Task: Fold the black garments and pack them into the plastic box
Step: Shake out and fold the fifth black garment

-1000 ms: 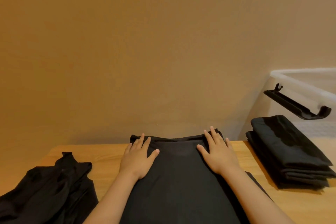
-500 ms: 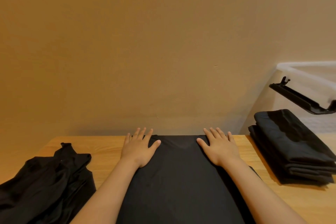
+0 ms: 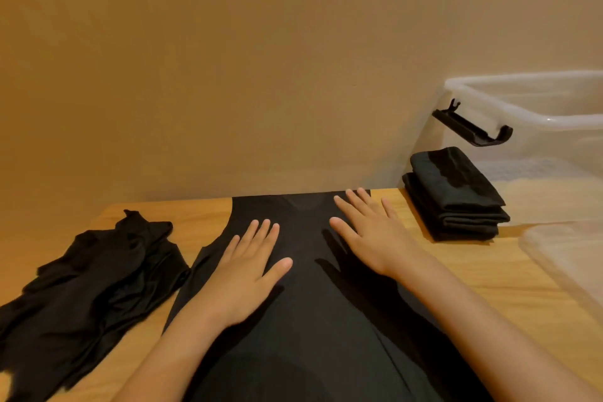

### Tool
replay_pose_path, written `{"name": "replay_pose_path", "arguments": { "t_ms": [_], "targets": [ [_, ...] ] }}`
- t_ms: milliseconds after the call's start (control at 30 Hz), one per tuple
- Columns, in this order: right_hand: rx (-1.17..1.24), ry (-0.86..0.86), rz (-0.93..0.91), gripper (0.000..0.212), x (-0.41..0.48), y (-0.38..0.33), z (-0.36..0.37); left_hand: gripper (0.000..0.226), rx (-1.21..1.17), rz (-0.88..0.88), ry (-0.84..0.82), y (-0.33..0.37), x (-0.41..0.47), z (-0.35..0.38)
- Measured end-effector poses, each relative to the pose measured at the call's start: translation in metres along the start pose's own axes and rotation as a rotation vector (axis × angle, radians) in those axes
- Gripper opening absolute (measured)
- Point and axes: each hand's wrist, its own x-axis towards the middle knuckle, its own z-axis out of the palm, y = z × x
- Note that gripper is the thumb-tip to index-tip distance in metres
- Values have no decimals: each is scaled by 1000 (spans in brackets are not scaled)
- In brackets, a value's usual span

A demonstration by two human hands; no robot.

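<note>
Spilling past frame (hem unseen): black garment point(image 3: 310, 330).

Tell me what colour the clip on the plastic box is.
Black: the clip on the clear box, seen in the head view.

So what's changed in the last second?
The raised far edge of the garment has been smoothed flat. The left hand slid back toward the person; the right hand stays at the far edge. Both still press flat, gripping nothing. The loose pile, folded stack and box unmoved.
</note>
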Motion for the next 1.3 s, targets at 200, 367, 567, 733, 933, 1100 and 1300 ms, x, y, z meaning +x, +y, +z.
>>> {"name": "replay_pose_path", "arguments": {
  "t_ms": [200,367,567,733,933,1100,1300],
  "targets": [
    [-24,-75,-62,60,-94,-20,23,85,39,21,64,26,-84,28],
    [-90,-95,-90,62,-145,-22,47,84,63,28,91,38,-119,54],
    [-108,-134,-99,60,-139,-14,52,65,128,42,9,34,-113,54],
    [-121,-115,-97,60,-130,-9,54,65,148,55,-18,29,-95,50],
    [-133,-124,-84,60,-92,0,52,63,178,72,-35,20,-56,46],
    [-138,-130,-109,58,-63,3,55,60,166,97,-31,14,-24,42],
    [-158,-114,-125,57,-56,4,57,60,179,111,6,10,-13,45]
  ]
}}
